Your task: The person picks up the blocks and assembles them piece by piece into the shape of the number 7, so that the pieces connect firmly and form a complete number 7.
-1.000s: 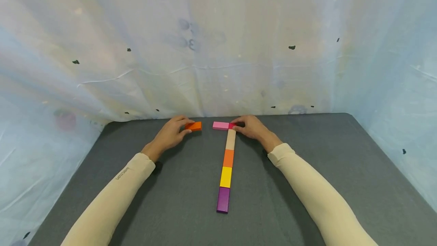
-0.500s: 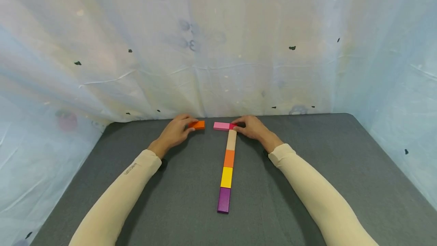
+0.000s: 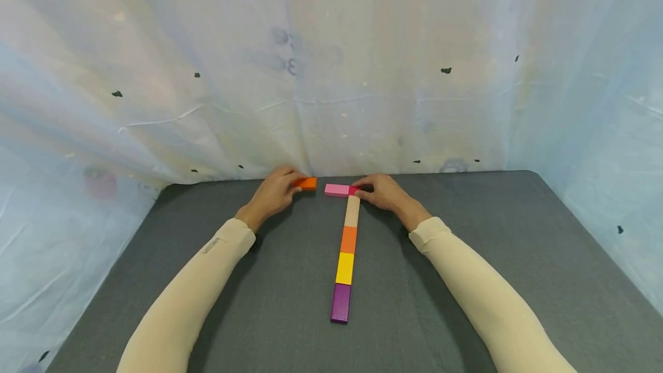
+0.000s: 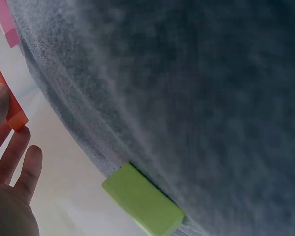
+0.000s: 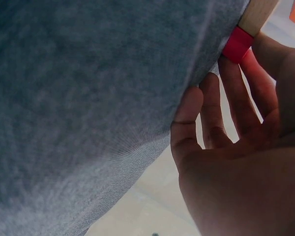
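Observation:
My left hand (image 3: 274, 193) pinches an orange block (image 3: 308, 183) between thumb and fingers near the table's far edge. In the left wrist view, the thumb lies across this orange block (image 4: 14, 109). A short gap to the right sits a pink block (image 3: 336, 190), end to end with a small red block (image 3: 353, 190). My right hand (image 3: 388, 193) holds the red block, partly covering it; the right wrist view shows fingertips around this red block (image 5: 237, 45). From there a row runs toward me: bare-wood block (image 3: 352, 210), orange block (image 3: 349, 240), yellow block (image 3: 345, 268), purple block (image 3: 340, 303).
A green block (image 4: 142, 199) lies near the cloth's edge in the left wrist view; the head view does not show it. The dark grey table (image 3: 445, 304) meets a pale plastic curtain (image 3: 362, 73) at the back, with more sheeting at both sides.
The left hand has moved right and slightly away from me with the orange block, narrowing the gap to the pink block. My right hand stays at the red block.

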`<state>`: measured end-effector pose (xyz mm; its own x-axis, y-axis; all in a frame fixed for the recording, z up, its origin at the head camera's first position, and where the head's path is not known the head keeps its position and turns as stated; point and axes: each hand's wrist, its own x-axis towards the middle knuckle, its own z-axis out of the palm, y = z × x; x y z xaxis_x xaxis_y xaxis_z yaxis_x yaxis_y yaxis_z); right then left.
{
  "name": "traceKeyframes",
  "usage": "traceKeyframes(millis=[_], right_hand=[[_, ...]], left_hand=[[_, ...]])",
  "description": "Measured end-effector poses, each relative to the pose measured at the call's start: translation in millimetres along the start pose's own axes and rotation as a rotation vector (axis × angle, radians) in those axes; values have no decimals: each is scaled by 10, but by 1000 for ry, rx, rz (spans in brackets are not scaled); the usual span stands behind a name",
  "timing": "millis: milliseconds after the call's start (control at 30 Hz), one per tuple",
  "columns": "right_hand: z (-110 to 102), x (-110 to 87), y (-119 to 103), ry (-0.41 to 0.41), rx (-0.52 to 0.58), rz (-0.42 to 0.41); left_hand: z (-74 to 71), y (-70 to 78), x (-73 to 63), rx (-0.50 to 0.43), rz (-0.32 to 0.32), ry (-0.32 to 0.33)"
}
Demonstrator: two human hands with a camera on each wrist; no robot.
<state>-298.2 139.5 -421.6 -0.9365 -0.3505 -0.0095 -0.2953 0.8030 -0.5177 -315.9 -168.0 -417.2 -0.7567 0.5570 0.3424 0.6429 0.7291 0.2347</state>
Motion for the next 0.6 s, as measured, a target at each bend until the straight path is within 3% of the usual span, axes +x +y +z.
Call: traceKeyframes(millis=[333,600], right_hand=[[8,-10,11,-3,-9,1],[11,-6,-25,-4,-12,1]], left_hand=[[122,42,152,-79,-92,-5],[127,182,202,2,-90,-101]])
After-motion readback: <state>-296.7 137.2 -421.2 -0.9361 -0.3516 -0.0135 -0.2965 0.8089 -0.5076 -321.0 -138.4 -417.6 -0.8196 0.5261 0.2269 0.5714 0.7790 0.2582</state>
